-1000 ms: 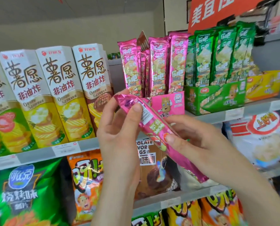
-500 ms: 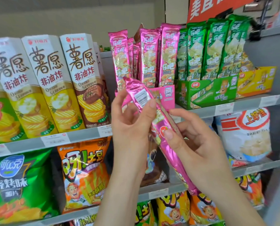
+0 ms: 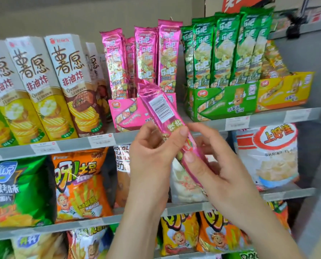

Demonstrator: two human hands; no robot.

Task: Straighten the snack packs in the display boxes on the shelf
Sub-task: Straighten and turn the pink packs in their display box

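I hold one long pink snack pack (image 3: pixel 159 107) in front of the shelf, tilted with its top end up and to the left, barcode side facing me. My left hand (image 3: pixel 154 156) pinches its middle between thumb and fingers. My right hand (image 3: pixel 215 165) grips the lower part from the right. Behind the pack's top stands the pink display box (image 3: pixel 126 114) with several pink packs (image 3: pixel 146 55) upright in it. To the right sit a green display box (image 3: pixel 221 101) full of upright green packs (image 3: pixel 225 51) and a yellow display box (image 3: pixel 285 92).
Tall white chip cartons (image 3: pixel 43 86) line the shelf to the left of the pink box. The grey shelf edge (image 3: pixel 71 144) carries price tags. Below hang chip bags, orange (image 3: pixel 81 186), green (image 3: pixel 19 193) and a white shrimp-snack bag (image 3: pixel 268 156). A grey wall panel (image 3: pixel 315 62) bounds the right side.
The pink pack has tipped more upright and risen toward the pink box. My left thumb slid from its top end to its middle. The view has shifted.
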